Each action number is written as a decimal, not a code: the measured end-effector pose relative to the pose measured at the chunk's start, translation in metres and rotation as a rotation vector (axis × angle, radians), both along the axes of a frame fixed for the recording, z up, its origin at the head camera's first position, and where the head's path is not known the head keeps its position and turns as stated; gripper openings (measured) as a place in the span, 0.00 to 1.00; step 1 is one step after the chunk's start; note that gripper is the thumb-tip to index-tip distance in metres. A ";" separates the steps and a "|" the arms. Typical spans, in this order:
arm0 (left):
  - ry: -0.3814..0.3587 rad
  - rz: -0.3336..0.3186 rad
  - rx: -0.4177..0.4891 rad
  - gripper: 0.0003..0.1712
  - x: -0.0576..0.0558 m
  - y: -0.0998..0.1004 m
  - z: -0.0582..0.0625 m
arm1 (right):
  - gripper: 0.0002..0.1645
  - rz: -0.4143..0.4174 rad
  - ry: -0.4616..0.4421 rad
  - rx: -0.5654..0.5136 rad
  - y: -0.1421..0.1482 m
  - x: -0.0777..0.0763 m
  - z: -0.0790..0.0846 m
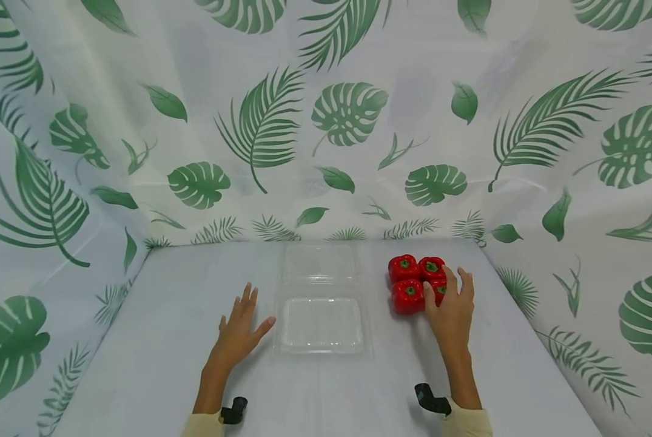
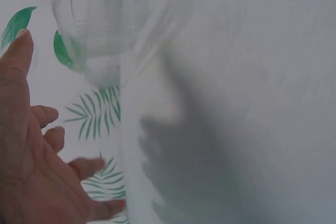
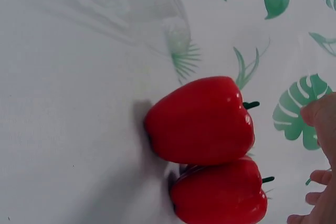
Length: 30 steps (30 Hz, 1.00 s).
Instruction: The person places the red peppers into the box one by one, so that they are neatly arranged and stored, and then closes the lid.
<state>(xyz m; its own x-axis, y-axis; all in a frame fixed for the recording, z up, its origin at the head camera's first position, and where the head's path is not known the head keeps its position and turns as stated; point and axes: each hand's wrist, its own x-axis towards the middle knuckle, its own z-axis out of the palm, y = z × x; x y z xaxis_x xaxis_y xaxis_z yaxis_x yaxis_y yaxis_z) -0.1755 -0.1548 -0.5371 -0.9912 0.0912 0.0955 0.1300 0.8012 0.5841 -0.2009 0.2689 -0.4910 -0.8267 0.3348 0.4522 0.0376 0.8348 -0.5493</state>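
Note:
Several red bell peppers (image 1: 407,297) stand bunched together on the right side of the table, green stems up. My right hand (image 1: 450,315) hovers over the nearest right pepper (image 1: 441,286), thumb and fingers spread and partly hiding it. In the right wrist view, two peppers (image 3: 202,121) show, and the fingers (image 3: 320,114) are apart from them. A clear plastic clamshell container (image 1: 321,352) lies unfolded at the table's middle, lid at the back. My left hand (image 1: 238,337) is just left of it, fingers spread, holding nothing; the left wrist view also shows the container (image 2: 105,19) beyond the thumb.
The white table (image 1: 184,303) is bordered at the back and sides by a white cloth (image 1: 282,212) with green leaf prints. A black camera mount (image 1: 432,400) sticks out at the right wrist, another mount (image 1: 235,411) at the left.

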 end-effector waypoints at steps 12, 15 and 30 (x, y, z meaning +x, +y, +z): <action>-0.027 -0.110 0.352 0.57 0.018 0.024 -0.015 | 0.39 -0.048 -0.122 -0.289 0.010 0.000 -0.013; -0.022 -0.113 0.357 0.59 0.020 0.028 -0.017 | 0.40 -0.045 -0.126 -0.316 0.012 -0.001 -0.019; 0.040 -0.086 0.312 0.58 0.027 0.043 -0.022 | 0.39 -0.020 -0.070 -0.355 0.015 -0.002 -0.036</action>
